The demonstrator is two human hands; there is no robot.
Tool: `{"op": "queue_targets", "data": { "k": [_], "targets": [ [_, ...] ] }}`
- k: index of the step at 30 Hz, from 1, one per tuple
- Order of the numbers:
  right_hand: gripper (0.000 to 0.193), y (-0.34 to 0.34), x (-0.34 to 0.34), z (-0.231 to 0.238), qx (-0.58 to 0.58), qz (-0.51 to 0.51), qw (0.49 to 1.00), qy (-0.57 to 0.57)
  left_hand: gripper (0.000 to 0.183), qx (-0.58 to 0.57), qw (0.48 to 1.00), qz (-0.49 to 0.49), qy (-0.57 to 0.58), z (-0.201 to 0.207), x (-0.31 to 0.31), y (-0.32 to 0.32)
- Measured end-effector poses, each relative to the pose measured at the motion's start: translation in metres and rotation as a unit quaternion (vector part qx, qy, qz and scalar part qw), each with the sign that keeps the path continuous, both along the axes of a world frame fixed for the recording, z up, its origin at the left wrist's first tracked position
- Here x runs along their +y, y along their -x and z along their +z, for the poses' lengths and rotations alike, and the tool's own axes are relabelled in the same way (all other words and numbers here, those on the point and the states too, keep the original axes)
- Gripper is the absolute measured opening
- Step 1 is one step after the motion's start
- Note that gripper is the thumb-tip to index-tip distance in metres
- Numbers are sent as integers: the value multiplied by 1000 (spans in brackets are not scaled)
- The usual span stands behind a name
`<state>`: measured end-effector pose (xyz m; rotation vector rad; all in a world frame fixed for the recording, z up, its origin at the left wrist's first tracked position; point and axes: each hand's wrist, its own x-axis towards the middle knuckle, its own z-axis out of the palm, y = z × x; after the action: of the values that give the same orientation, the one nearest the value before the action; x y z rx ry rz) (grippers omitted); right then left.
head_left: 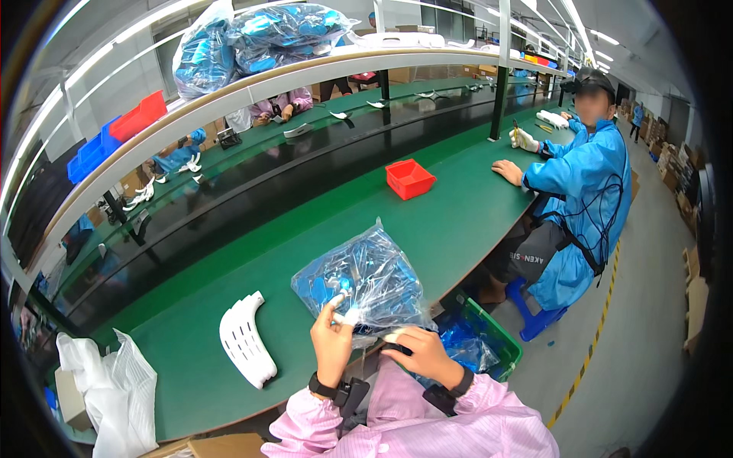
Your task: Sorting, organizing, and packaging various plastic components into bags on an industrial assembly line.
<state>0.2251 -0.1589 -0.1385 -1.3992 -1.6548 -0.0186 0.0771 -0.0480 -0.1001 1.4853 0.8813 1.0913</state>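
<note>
Green factory bench (473,206): both hands (331,342) (422,353) grip a clear bag (365,281) of blue parts.

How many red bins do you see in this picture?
2. One small red bin stands on the green workbench, near the seated co-worker. One longer red bin sits on the upper shelf, left side. Others may be hidden farther away.

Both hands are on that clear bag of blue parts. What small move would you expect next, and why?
Probably drawing one blue piece out. The left hand pinches at the edge of the clear bag, the right hand steadies its lower edge, and the bag still looks full.
</note>
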Motion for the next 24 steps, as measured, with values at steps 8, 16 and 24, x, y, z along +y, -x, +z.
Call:
{"op": "queue_targets", "data": {
  "k": [8, 16, 24],
  "targets": [
    [66, -39, 16, 27, -56, -178, 982, 28, 63, 273, 920, 135, -248, -22, -20, 7],
    [16, -75, 41, -6, 184, -144, 972, -16, 59, 209, 950, 46, -227, -30, 25, -19],
    [46, -105, 21, 3, 137, -188, 972, -22, 54, 179, 940, -50, -287, -43, 121, -90]
  ]
}}
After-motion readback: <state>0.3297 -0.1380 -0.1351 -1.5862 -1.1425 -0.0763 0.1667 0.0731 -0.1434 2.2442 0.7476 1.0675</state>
